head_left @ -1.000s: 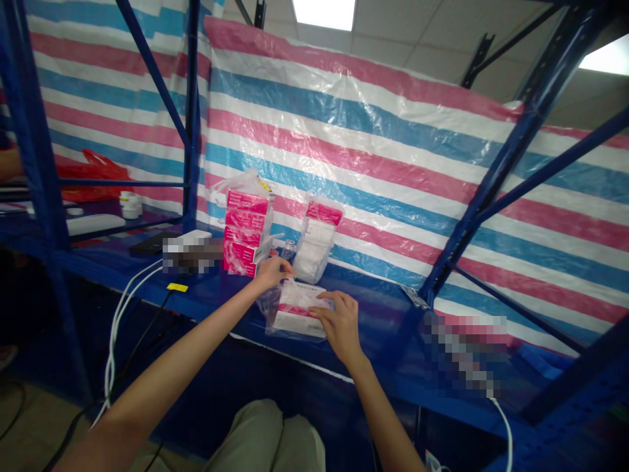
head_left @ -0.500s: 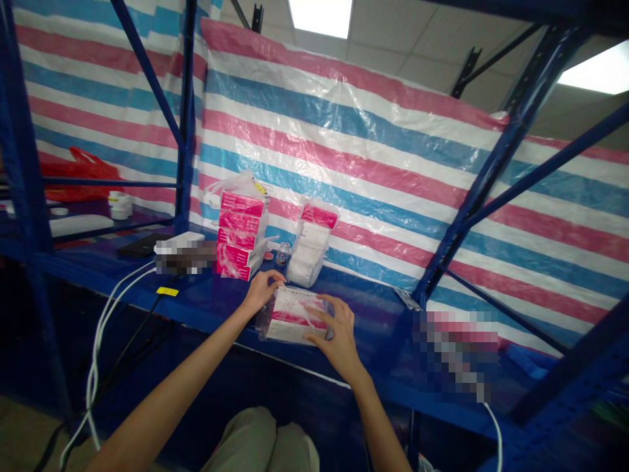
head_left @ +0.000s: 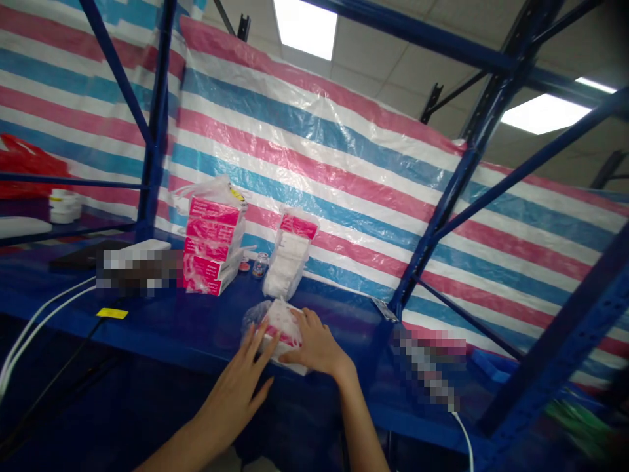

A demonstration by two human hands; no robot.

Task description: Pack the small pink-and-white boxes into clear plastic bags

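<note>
A pink-and-white box in a clear plastic bag (head_left: 284,317) lies at the front of the blue shelf. My right hand (head_left: 318,346) grips its right end, with the thumb toward the near side and the fingers toward the far side. My left hand (head_left: 243,377) is open, fingers spread, its fingertips over the box's near left part; whether they press on it I cannot tell. Behind stand a bagged stack of pink-and-white boxes (head_left: 211,246) and a clear bag of white packets with a pink top (head_left: 289,255). A small glass jar (head_left: 260,265) sits between them.
The blue shelf (head_left: 162,321) has upright posts and diagonal bars (head_left: 432,236) around it. Striped plastic sheeting (head_left: 314,151) hangs at the back. White cables (head_left: 39,321) and a yellow tag (head_left: 113,313) are at left. A blurred-out strip with a white cable (head_left: 464,432) lies at right.
My left hand has moved from the far left corner of the bag to its near side, fingers spreading. The bagged box has turned somewhat, and the whole view has shifted.
</note>
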